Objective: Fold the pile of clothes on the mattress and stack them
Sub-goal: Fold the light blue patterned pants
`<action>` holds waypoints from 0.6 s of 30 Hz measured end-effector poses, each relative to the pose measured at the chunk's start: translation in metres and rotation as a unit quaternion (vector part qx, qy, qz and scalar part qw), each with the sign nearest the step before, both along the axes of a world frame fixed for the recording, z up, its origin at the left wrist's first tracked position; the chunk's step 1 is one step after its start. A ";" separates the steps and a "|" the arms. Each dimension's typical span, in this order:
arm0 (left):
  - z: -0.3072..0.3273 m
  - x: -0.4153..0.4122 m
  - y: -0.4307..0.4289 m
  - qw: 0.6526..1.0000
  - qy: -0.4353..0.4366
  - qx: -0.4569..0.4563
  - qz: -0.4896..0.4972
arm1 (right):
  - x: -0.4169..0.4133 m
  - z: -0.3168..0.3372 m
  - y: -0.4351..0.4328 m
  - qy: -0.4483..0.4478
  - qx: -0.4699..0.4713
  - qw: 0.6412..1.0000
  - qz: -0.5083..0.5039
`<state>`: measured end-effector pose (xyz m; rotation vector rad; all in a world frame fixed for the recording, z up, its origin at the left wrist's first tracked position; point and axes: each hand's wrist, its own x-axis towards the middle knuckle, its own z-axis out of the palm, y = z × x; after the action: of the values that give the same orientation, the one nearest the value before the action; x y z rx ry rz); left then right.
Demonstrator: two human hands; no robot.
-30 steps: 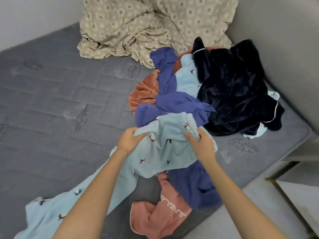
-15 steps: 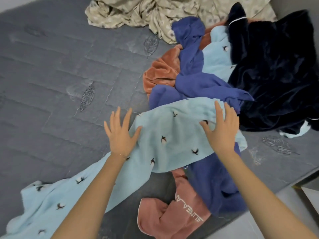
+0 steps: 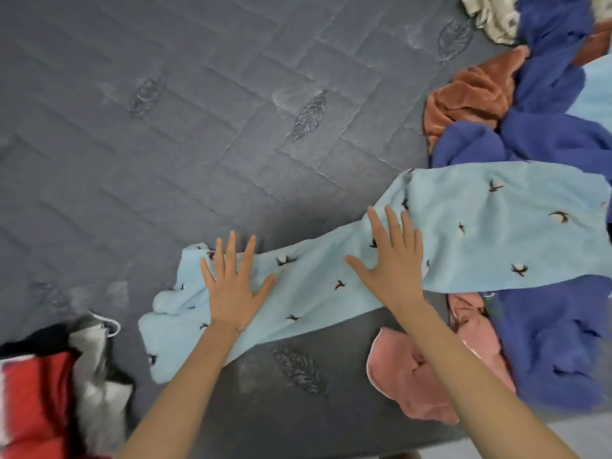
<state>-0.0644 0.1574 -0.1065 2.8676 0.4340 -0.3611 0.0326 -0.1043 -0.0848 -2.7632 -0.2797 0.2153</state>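
The light blue piece (image 3: 463, 233) with the little bird print is stretched across the near part of the mattress (image 3: 165, 127). Its right end is draped over the pile and its left end is a bit bunched up. Both hands are flat on it, palms down: the left hand (image 3: 231, 289) near the bunched end, the right hand (image 3: 394, 270) around the middle. Fingers (image 3: 230, 253) are straight and spread, not gripping anything. The pile on the right has a dark blue fleece (image 3: 546, 134), a rust one (image 3: 463, 104) behind it and a pink one (image 3: 414, 376) just under the right forearm. Red and grey clothes (image 3: 39, 392) sit at the bottom left, well apart from the pile. A bit of patterned sheet (image 3: 490, 14) shows top right.
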 end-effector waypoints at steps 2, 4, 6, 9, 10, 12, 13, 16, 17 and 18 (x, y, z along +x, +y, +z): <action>-0.004 -0.019 0.025 1.000 -0.003 -0.006 0.019 | -0.014 -0.004 0.027 0.015 0.007 1.000 0.015; -0.010 -0.035 0.047 0.999 -0.003 -0.016 0.039 | -0.027 -0.010 0.050 0.027 0.005 0.999 0.038; -0.018 -0.048 0.065 0.997 0.000 -0.037 0.070 | -0.036 -0.018 0.069 0.044 0.000 0.997 0.061; -0.033 -0.058 0.091 0.986 0.005 -0.100 0.132 | -0.044 -0.034 0.087 0.068 -0.010 0.993 0.098; -0.037 -0.057 0.100 0.982 -0.002 -0.121 0.143 | -0.044 -0.039 0.091 0.074 -0.011 0.991 0.108; -0.044 -0.050 0.118 0.973 -0.038 -0.172 0.151 | -0.041 -0.048 0.097 0.084 -0.010 0.990 0.116; -0.048 -0.044 0.126 0.964 -0.050 -0.208 0.156 | -0.038 -0.052 0.100 0.086 -0.010 0.990 0.114; -0.056 -0.025 0.144 0.943 -0.027 -0.294 0.155 | -0.026 -0.060 0.106 0.099 0.005 0.991 0.091; -0.060 -0.021 0.149 0.946 -0.016 -0.293 0.141 | -0.021 -0.063 0.107 0.101 0.006 0.991 0.088; -0.063 -0.018 0.154 0.952 -0.012 -0.280 0.126 | -0.016 -0.068 0.106 0.101 0.003 0.991 0.090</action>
<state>-0.0820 0.3112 -0.1699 2.2328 0.5780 -0.3377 0.0166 0.0015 -0.1524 -2.6834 -0.4752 0.5358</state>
